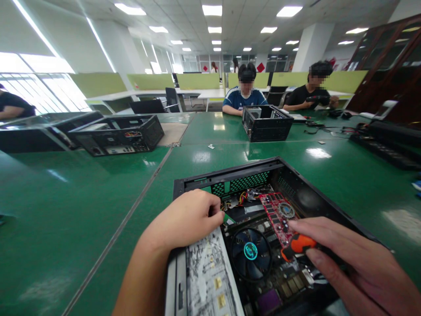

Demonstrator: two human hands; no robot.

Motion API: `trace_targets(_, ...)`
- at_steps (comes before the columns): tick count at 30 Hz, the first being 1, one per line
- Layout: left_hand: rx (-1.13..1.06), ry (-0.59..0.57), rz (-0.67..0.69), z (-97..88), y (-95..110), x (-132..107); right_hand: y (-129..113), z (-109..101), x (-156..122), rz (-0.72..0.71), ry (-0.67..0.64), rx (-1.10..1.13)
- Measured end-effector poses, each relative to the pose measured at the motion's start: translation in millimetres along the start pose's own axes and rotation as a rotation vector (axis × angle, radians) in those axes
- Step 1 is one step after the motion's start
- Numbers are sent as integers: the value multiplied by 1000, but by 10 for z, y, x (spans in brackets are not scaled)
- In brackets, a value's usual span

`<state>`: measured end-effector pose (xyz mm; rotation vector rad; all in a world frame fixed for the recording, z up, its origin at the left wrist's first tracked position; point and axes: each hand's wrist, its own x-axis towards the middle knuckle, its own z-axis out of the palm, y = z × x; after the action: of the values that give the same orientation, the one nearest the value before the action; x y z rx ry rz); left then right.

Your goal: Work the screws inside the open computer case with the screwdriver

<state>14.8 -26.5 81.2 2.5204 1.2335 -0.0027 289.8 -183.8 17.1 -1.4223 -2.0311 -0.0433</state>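
Step in hand looks like driver work inside the open PC case [305,195]; next move prob. calls for steady fingers & clearance from the fan. R hand [358,250], over the case's right side, pinches an orange/black screwdriver [300,244] btwn thumb & fingers. L hand [189,215], over the case's left edge, is curled, thumb & index close at a small green piece [228,219]; can't tell if gripped. Fan [250,251] nr case's middle, red card [275,213] toward its far right. Beyond the case, same counter [105,193]: 2nd case [268,131], co-worker [235,98] in blue behind.
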Motion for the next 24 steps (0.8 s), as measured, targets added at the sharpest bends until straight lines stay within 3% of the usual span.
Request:
trace_targets(12, -2, -1, -4, 8, -7, 11, -131, -83, 239, -186, 38, 105)
trace_targets(24, 0, 6, 0, 19, -19, 9, -92, -61, 100, -102, 56, -10)
